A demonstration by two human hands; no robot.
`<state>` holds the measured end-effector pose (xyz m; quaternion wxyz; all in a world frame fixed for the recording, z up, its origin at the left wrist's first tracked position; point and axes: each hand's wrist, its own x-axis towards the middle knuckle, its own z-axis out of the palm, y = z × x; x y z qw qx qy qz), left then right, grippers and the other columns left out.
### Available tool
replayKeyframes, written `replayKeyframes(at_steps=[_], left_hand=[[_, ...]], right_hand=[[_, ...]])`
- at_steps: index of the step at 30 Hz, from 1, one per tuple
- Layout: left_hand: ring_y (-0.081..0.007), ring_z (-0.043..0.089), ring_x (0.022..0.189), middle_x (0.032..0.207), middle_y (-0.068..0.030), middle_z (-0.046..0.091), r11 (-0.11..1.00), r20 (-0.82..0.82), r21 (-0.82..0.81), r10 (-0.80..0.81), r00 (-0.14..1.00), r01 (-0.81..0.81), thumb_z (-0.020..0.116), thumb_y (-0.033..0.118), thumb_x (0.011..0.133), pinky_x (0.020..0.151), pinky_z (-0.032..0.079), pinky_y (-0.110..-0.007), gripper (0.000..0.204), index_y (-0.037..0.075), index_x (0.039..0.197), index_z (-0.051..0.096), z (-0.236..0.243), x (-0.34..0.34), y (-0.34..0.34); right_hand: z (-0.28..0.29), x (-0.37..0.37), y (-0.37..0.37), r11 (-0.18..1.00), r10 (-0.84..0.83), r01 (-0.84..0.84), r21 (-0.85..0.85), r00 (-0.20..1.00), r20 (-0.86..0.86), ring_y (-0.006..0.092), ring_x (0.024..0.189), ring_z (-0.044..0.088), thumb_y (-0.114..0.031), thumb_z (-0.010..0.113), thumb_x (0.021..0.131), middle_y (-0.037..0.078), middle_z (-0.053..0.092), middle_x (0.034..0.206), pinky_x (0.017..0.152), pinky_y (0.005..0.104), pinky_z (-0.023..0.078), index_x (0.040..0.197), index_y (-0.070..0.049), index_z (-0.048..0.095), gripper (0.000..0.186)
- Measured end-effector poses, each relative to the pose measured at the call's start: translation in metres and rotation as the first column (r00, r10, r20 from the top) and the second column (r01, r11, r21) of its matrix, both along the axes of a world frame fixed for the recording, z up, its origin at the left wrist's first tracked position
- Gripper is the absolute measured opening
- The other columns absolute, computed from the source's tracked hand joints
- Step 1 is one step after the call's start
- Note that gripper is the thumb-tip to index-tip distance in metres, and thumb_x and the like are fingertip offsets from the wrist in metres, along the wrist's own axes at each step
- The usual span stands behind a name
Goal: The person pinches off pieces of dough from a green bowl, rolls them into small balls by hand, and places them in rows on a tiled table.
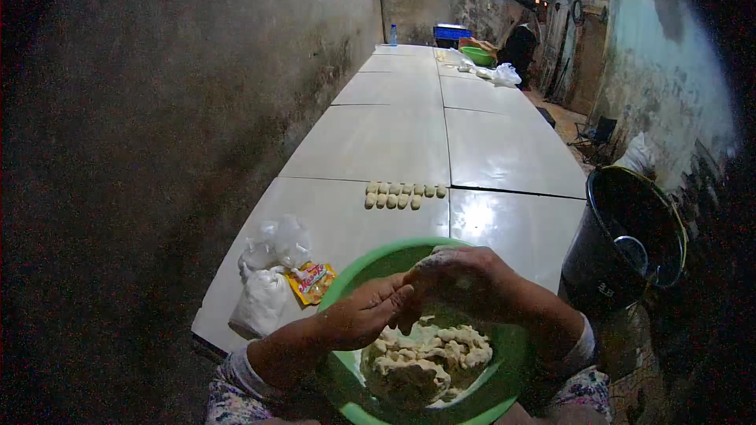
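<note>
My left hand (365, 311) and my right hand (465, 271) meet above a green basin (386, 253). The left one is held edgewise with its fingers together, while the right, dusted white, curves over from the other side. Whatever lies between the palms is hidden. Down in the basin sits a crumbly, torn mass of pale dough (433, 350) with loose flour about it. Beyond the basin, small shaped dough pieces (393, 201) stand on the table in two short rows.
Left of the basin lie a white powder-filled bag (264, 299), clear plastic bags (276, 242) and a yellow packet (312, 282). A tall black bucket (602, 256) stands close on the right. The long white table (394, 138) runs to a far green basin (477, 55) and a blue crate (453, 34).
</note>
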<state>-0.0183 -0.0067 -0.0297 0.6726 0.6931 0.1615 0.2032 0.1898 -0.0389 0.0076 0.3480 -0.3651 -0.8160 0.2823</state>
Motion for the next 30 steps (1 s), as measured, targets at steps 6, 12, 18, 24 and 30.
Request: replayKeyframes(at_steps=[6, 12, 18, 24, 30], left_hand=[[-0.0129, 0.054, 0.079, 0.09, -0.0058, 0.059, 1.0, 0.002, 0.006, -0.029, 1.0, 0.029, 0.035, 0.048, 0.094, 0.068, 0.044, -0.027, 0.049, 0.004, 0.104, 0.054, 0.0, -0.004, 0.007], [-0.0142, 0.061, 0.082, 0.093, -0.0086, 0.065, 0.988, -0.037, -0.139, 0.069, 0.997, -0.073, 0.051, 0.019, 0.093, 0.069, 0.049, -0.027, 0.024, -0.001, 0.102, 0.062, 0.001, -0.005, 0.012], [-0.0085, 0.055, 0.069, 0.081, -0.0023, 0.064, 0.997, -0.029, -0.073, 0.039, 0.999, -0.041, 0.051, 0.026, 0.093, 0.061, 0.044, -0.024, 0.026, 0.003, 0.096, 0.063, 0.002, -0.004, 0.008], [-0.0079, 0.051, 0.067, 0.073, 0.0001, 0.058, 0.995, -0.111, 0.095, -0.02, 0.994, 0.03, 0.044, 0.029, 0.096, 0.06, 0.042, -0.022, 0.029, 0.003, 0.096, 0.057, 0.006, 0.0, 0.004], [-0.008, 0.051, 0.068, 0.073, -0.001, 0.056, 0.997, -0.194, 0.067, 0.061, 0.979, -0.049, 0.043, 0.028, 0.097, 0.062, 0.043, -0.023, 0.028, 0.003, 0.096, 0.056, 0.004, 0.0, 0.003]], right_hand=[[-0.004, 0.002, -0.002, 0.993, 0.017, -0.029, 0.118, 0.995, 0.099, 0.034, 0.083, 0.06, -0.013, 0.065, 0.076, 0.017, 0.059, 0.094, 0.075, 0.039, 0.05, 0.096, -0.005, 0.059, 0.022], [0.005, -0.004, -0.004, 0.991, -0.024, 0.011, 0.137, 0.996, 0.091, 0.0331, 0.081, 0.062, -0.013, 0.065, 0.076, 0.016, 0.058, 0.089, 0.071, 0.0385, 0.051, 0.095, -0.007, 0.06, 0.021], [0.0, 0.005, 0.002, 0.984, 0.028, -0.053, 0.17, 0.989, 0.145, 0.0323, 0.083, 0.062, -0.014, 0.065, 0.075, 0.014, 0.062, 0.087, 0.073, 0.0378, 0.051, 0.095, -0.009, 0.062, 0.021], [-0.008, 0.01, 0.009, 0.99, 0.034, -0.061, 0.126, 0.977, 0.212, 0.0293, 0.081, 0.063, -0.013, 0.066, 0.074, 0.013, 0.064, 0.089, 0.073, 0.0359, 0.051, 0.097, -0.006, 0.063, 0.024], [0.005, 0.003, 0.0, 0.95, -0.074, 0.031, -0.311, 0.989, -0.128, 0.0181, 0.075, 0.062, -0.009, 0.066, 0.079, 0.01, 0.065, 0.085, 0.069, 0.0297, 0.05, 0.092, -0.001, 0.064, 0.015]])
